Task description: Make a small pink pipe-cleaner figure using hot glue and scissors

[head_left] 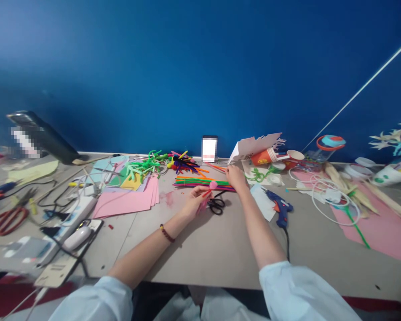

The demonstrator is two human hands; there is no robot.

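Note:
My left hand (198,199) is closed around a small pink piece with a round pink head (213,184) and some red at my fingertips; its exact kind is not clear. Just beyond it lies a bundle of pipe cleaners (200,182) in orange, green and purple. My right hand (236,177) reaches over the right end of that bundle with its fingers curled in. Thin orange-red strips (217,167) meet its fingertips, but I cannot tell whether they are held. Black-handled scissors (217,206) lie beside my left hand, partly hidden by it.
Green (150,166) and mixed-colour pipe cleaners (183,163) lie at the back near a propped phone (209,148). Pink paper (127,198) and a power strip (67,227) are left. A blue glue gun (280,207), paper cups (264,157) and coiled white cord (334,196) are right.

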